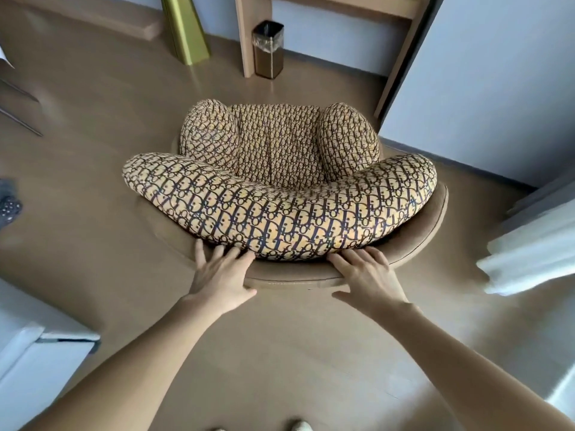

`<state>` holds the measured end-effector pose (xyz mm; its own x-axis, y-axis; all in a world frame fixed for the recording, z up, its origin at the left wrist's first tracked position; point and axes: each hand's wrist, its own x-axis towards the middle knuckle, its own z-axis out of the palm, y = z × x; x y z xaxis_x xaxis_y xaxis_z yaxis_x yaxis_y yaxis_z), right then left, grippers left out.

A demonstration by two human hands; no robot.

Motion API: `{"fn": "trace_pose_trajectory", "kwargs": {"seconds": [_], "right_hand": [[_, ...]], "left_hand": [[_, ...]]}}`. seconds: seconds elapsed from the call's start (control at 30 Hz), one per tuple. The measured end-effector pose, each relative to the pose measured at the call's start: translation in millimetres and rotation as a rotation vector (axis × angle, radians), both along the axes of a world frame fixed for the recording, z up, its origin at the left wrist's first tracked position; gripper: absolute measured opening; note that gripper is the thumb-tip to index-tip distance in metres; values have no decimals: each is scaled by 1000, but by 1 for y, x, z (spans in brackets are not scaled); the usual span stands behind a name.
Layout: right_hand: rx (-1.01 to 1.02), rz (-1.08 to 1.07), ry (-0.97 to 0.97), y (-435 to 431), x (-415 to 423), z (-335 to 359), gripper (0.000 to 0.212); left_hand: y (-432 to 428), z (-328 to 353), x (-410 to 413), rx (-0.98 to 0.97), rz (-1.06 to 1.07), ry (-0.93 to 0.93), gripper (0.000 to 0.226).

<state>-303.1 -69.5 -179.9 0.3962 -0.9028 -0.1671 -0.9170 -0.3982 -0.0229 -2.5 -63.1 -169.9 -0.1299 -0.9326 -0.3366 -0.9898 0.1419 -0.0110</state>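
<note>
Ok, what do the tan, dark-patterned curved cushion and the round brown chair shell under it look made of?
Tan, dark-patterned curved cushion: probably printed fabric over soft stuffing; matte, puffy, creased between its sections. Round brown chair shell: matte upholstery, suede-like or faux leather, I cannot tell which; a stitched seam runs along its rim.

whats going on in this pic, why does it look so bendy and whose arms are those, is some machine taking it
No machine is involved. The single picture comes from a wide-angle camera worn on a person's head, looking forward and down, which is why the edges bend. The two bare arms are that person's own. The left hand and right hand lie with fingers straight on the near rim of a round brown chair. Their fingertips touch the long patterned cushion that fills it. Neither hand grips anything. The chair stands on a tan floor, and a small metal bin stands behind it.
</note>
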Motion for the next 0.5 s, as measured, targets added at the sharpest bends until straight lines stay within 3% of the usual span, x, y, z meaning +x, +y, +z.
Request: {"fn": "trace_pose_trajectory", "kwargs": {"seconds": [0.1,0.27,0.5], "right_hand": [[-56,-40,38,-14,-28,-1,75],[-141,-39,-54,-20,-31,-14,64],[-342,186,-73,-38,-37,-37,34]], "left_hand": [[-11,-2,7,2,-8,0,69],[-4,-16,22,-230,-161,0,69],[-28,-33,53,-423,-444,77,81]]}}
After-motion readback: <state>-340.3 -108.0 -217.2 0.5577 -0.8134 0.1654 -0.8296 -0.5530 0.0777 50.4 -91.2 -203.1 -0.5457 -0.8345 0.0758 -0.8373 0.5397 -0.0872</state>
